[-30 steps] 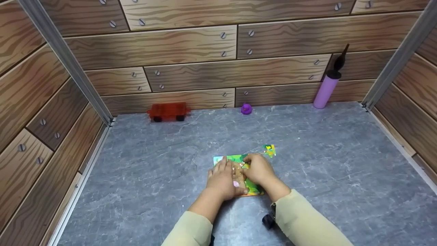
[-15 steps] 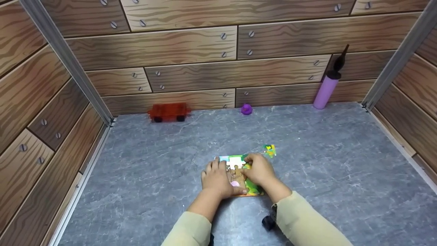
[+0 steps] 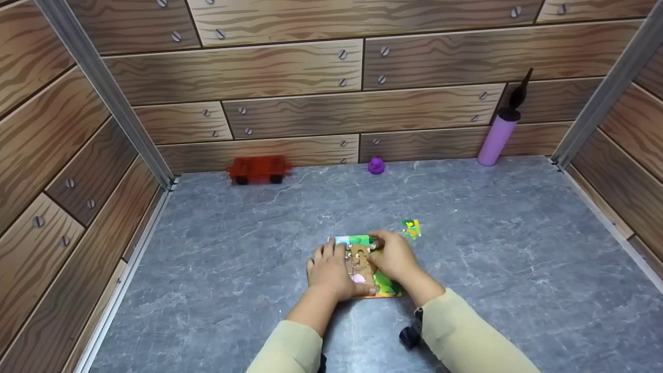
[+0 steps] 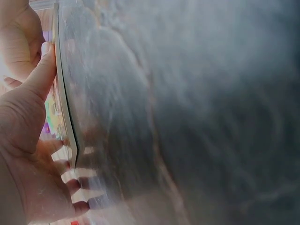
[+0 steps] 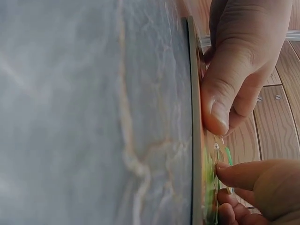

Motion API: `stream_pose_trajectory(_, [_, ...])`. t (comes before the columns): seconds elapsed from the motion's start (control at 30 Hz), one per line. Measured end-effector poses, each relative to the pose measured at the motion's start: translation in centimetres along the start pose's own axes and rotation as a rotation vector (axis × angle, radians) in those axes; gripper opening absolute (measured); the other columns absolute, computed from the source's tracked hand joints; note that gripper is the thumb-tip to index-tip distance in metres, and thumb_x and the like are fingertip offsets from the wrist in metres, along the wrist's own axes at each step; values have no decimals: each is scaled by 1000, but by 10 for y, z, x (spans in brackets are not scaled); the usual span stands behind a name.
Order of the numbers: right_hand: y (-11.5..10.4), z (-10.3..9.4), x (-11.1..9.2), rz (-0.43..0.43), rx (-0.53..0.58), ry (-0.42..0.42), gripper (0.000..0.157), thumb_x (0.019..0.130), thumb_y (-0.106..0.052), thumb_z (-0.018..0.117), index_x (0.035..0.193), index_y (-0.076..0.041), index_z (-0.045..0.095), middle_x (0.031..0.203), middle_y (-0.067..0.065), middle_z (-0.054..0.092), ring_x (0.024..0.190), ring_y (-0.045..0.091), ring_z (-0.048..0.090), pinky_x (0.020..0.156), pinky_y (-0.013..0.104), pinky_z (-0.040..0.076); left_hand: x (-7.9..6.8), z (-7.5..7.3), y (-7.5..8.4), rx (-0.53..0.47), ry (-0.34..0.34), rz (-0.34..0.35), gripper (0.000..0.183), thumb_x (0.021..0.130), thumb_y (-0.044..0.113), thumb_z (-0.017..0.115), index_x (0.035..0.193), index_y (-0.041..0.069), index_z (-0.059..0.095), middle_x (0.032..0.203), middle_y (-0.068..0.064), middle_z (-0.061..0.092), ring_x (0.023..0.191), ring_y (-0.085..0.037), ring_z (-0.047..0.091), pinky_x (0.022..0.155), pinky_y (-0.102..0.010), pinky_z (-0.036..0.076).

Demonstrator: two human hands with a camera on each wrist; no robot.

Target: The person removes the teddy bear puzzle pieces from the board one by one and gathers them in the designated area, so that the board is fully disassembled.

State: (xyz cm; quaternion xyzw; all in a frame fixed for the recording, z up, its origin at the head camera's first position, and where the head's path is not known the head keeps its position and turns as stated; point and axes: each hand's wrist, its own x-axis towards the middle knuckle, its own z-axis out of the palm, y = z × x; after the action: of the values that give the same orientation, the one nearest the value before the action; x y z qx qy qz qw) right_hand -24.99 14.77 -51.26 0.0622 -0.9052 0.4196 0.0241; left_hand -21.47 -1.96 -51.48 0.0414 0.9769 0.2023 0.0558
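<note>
A jigsaw puzzle point(image 3: 384, 284) with a brown animal picture and green background lies on the grey marbled surface. My left hand point(image 3: 329, 270) rests on its left side, fingers spread over the left edge and thumb laid along the front. In the left wrist view that thumb point(image 4: 41, 75) presses near the board's rim point(image 4: 65, 105). My right hand point(image 3: 398, 258) pinches a puzzle piece point(image 3: 361, 240) at the top of the board between thumb and bent fingers; its far part is hidden by the hand. One loose puzzle piece point(image 3: 412, 228), green and yellow, lies beyond the right hand.
Along the back wall stand a red toy wagon point(image 3: 259, 169), a small purple duck point(image 3: 376, 166) and a purple pump point(image 3: 497, 140) with a black nozzle. Wood-patterned walls enclose the surface on the left, back and right. A black device point(image 3: 409, 336) sits under the right sleeve.
My left hand has shifted left, uncovering more of the puzzle. The top piece shone white half a second ago; now its green and brown picture shows. My right hand has stayed almost in place.
</note>
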Motion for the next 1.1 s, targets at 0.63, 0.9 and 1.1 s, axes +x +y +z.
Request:
stream_pose_trajectory(0.63, [8, -22, 7, -133, -170, -110, 39, 97, -4, 73, 133, 9, 63, 123, 24, 67, 116, 40, 65, 105, 55, 52, 0, 1, -2, -2, 4, -1, 133, 59, 79, 90, 161, 9, 40, 170, -14, 33, 151, -40, 33, 117, -59, 33])
stream_pose_trajectory(0.9, [26, -59, 15, -151, -66, -33, 44, 100, -5, 69, 139, 12, 57, 126, 29, 60, 113, 44, 64, 104, 58, 52, 0, -1, -3, -7, 5, -2, 137, 56, 81, 89, 161, 9, 41, 170, -14, 33, 151, -40, 33, 119, -61, 32])
stream_pose_trajectory(1.1, [44, -90, 20, -137, -47, 21, 44, 101, -1, 65, 141, 14, 54, 128, 33, 57, 111, 47, 63, 99, 59, 54, 1, -1, -2, -9, -14, -12, 138, 56, 80, 90, 163, 10, 39, 172, -13, 30, 153, -40, 29, 122, -60, 27])
